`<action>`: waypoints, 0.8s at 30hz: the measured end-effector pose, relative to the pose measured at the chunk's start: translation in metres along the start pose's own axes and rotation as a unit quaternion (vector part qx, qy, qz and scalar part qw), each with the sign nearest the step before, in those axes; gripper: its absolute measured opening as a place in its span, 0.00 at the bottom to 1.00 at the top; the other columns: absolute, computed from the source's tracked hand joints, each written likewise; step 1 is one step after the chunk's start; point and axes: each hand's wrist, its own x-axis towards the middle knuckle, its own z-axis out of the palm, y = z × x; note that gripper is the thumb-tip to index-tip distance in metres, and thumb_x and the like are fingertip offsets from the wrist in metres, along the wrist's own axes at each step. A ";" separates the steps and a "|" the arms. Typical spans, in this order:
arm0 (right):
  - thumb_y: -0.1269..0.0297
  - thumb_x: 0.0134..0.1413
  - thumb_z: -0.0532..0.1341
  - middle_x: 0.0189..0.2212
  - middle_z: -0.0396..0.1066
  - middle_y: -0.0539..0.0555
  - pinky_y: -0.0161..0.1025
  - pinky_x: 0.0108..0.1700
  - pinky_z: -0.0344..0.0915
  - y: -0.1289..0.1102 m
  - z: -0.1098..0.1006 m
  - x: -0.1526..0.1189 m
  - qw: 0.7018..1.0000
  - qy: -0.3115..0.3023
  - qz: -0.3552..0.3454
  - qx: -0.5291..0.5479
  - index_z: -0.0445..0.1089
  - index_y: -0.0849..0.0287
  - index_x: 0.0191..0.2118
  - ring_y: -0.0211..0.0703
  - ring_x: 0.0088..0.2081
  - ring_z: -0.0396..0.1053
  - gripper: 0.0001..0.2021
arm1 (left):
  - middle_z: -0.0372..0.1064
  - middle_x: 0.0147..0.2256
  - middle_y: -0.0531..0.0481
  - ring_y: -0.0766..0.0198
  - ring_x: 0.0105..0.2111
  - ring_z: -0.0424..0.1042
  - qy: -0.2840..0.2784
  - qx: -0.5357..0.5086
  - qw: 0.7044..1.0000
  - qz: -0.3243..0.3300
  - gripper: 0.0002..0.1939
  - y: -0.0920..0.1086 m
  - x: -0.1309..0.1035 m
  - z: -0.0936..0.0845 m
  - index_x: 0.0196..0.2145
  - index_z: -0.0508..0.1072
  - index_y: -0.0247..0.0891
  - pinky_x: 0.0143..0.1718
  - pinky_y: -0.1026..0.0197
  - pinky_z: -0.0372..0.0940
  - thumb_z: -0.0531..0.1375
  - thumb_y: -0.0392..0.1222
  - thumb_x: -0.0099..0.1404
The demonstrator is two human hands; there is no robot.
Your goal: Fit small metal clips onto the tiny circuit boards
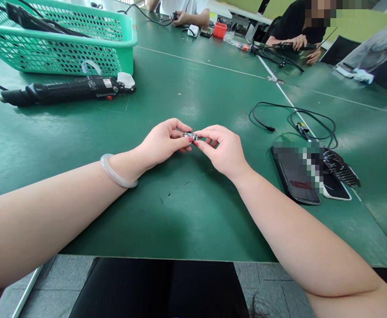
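Green bench (180,212), 1 basket (125,59). Nearer than the basket, the left hand (163,141) and right hand (225,148) pinch 1 small shiny part (194,136), fingertips almost together; it isn't put down yet.

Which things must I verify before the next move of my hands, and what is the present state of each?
1. Small part supported: ok, pinched by the left hand.
2. Right hand at the part: ok, at its right end.
3. Left wrist bare: not ok, a pale bangle is on it.
4. Black tool apart from both hands: ok, lying beside the green basket.
5. Fine details of the part: cannot tell, too small here.
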 end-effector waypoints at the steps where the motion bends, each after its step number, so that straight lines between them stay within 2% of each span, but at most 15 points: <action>1: 0.61 0.54 0.63 0.37 0.74 0.52 0.41 0.37 0.65 0.000 0.000 0.000 1.000 0.001 -0.001 -0.002 0.78 0.52 0.40 0.39 0.31 0.66 0.09 | 0.75 0.27 0.49 0.65 0.30 0.75 0.001 -0.001 1.000 -0.001 0.13 0.000 0.000 0.000 0.37 0.69 0.34 0.37 0.59 0.70 0.67 0.40 0.56; 9: 0.62 0.54 0.63 0.37 0.74 0.52 0.40 0.36 0.64 0.001 0.000 0.001 1.000 0.003 -0.007 -0.008 0.78 0.54 0.40 0.38 0.30 0.65 0.09 | 0.75 0.29 0.50 0.68 0.28 0.74 0.004 0.021 1.000 -0.015 0.12 0.005 -0.002 0.003 0.37 0.69 0.35 0.37 0.60 0.69 0.66 0.34 0.55; 17: 0.64 0.54 0.64 0.37 0.74 0.52 0.40 0.34 0.64 0.004 0.005 0.002 0.999 0.010 -0.012 -0.035 0.78 0.54 0.41 0.37 0.29 0.64 0.09 | 0.76 0.29 0.50 0.67 0.28 0.74 0.007 0.042 0.999 -0.006 0.14 -0.003 0.001 -0.001 0.40 0.69 0.36 0.36 0.60 0.69 0.66 0.36 0.56; 24: 0.66 0.54 0.63 0.38 0.75 0.53 0.41 0.37 0.65 0.004 0.009 0.004 0.998 0.013 -0.020 -0.065 0.78 0.55 0.40 0.39 0.31 0.67 0.08 | 0.76 0.29 0.50 0.67 0.29 0.75 0.022 0.043 0.999 -0.023 0.13 0.000 0.001 0.000 0.39 0.69 0.36 0.37 0.60 0.69 0.66 0.35 0.57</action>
